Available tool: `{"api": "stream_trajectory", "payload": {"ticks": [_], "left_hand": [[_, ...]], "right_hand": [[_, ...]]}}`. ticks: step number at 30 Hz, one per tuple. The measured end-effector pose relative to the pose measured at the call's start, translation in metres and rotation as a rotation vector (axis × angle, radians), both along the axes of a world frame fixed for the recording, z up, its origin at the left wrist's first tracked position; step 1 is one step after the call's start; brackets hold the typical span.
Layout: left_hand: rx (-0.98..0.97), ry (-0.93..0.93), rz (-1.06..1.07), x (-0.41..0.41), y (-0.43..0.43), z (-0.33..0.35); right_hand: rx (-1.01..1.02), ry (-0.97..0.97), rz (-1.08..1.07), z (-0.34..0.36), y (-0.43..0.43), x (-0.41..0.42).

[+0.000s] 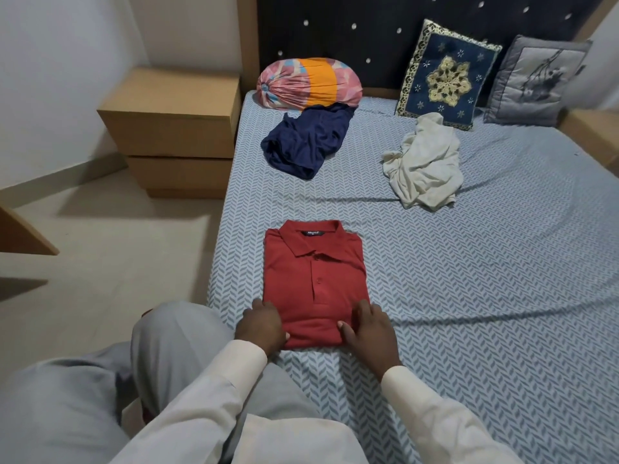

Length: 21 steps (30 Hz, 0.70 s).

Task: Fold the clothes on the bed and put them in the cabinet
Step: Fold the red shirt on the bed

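Note:
A red polo shirt (pixel 315 279) lies folded into a neat rectangle, collar away from me, near the left edge of the bed (pixel 485 296). My left hand (pixel 261 324) grips its near left corner. My right hand (pixel 366 328) grips its near right corner, thumb on top of the fabric. A crumpled navy garment (pixel 306 142) lies farther up the bed on the left. An unfolded white garment (pixel 425 162) is bunched up on the right, just in front of the cushions.
A pink and orange bolster (pixel 310 82) leans on the dark headboard, with a blue patterned cushion (pixel 447 75) and a grey cushion (pixel 536 80) to its right. A wooden bedside cabinet (pixel 174 128) stands left of the bed. My knee rests at the bed's edge.

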<state>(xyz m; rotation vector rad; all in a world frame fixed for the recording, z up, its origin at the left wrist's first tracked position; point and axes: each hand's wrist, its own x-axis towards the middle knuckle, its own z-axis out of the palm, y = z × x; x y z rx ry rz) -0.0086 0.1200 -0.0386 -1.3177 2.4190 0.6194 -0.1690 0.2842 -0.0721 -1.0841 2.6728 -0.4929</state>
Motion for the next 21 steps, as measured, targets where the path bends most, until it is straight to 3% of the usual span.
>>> {"api": "stream_trajectory", "payload": {"ticks": [3, 8, 15, 21], "left_hand": [[0.047, 0.039, 0.132, -0.002, -0.005, 0.0], [0.265, 0.136, 0.379, -0.005, -0.025, -0.002], [0.404, 0.132, 0.233, -0.001, -0.03, -0.01], [0.35, 0.094, 0.177, 0.003, -0.03, -0.007]], "right_hand": [[0.027, -0.052, -0.132, 0.0, 0.01, 0.0], [0.02, -0.348, -0.308, 0.009, 0.005, -0.004], [-0.126, -0.704, -0.41, 0.013, -0.008, -0.031], [-0.085, -0.717, -0.35, 0.014, -0.013, -0.04]]}}
